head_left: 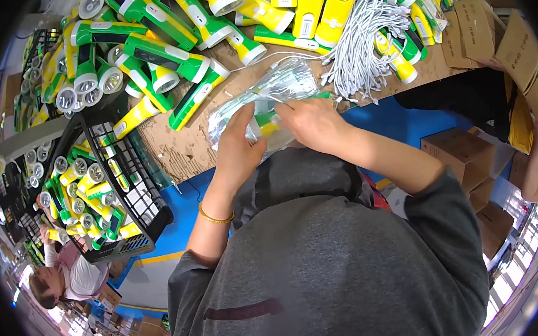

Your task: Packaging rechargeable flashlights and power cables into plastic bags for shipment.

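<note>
At the near edge of the bench, a clear plastic bag lies crumpled under both my hands. A green and yellow flashlight shows between them, seemingly inside the film. My left hand curves round the left end of the bag, thumb and fingers on either side. With fingertips pinched at the plastic, my right hand bends over the right part; its palm side is hidden. Just beyond the right hand lies a big bundle of white cables, and one cable strand runs left above the bag.
Flashlights are heaped along the bench's far side. A black crate of flashlights stands at the left. Cardboard boxes are at the right. One person is at the lower left; another person's arm shows at the right.
</note>
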The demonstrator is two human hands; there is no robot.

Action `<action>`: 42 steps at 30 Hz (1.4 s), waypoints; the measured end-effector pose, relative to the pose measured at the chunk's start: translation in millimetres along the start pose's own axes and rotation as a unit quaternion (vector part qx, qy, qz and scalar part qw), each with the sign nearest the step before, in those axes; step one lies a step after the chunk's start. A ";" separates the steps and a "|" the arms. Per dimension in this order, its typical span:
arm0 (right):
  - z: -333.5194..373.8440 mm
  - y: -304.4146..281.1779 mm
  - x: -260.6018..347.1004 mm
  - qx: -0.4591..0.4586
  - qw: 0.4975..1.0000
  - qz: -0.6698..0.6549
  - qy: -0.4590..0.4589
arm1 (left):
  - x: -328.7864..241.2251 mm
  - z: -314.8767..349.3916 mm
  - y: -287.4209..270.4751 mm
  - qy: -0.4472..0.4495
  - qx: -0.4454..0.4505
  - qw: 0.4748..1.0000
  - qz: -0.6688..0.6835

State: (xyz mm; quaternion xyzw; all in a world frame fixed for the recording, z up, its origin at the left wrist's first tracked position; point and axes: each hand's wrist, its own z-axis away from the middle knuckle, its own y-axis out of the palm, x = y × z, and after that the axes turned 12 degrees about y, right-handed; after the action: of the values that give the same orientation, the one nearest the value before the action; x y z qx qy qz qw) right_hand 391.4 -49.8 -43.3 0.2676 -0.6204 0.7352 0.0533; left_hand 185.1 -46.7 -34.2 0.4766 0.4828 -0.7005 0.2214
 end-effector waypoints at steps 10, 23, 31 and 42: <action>-10.0 26.4 -12.6 -0.095 0.993 -0.057 0.028 | 16.6 2.1 -2.7 -0.038 -0.003 0.999 0.031; -9.2 6.8 -10.7 0.154 0.980 0.016 -0.124 | 21.5 5.6 -7.2 -0.083 -0.048 0.987 0.133; -12.2 -15.4 -23.7 0.095 0.994 -0.052 -0.001 | 12.8 3.7 -23.1 -0.064 -0.060 0.992 0.085; 10.1 9.5 -97.4 0.014 0.906 -0.399 0.140 | 24.7 0.0 -38.8 0.032 -0.114 0.972 -0.202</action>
State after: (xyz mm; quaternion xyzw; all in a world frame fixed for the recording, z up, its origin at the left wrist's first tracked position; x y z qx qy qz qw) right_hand 473.7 -36.7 -95.5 0.3877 -0.4380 0.6912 0.4244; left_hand 144.1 -26.1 -38.0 0.3631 0.6527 -0.6554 0.1121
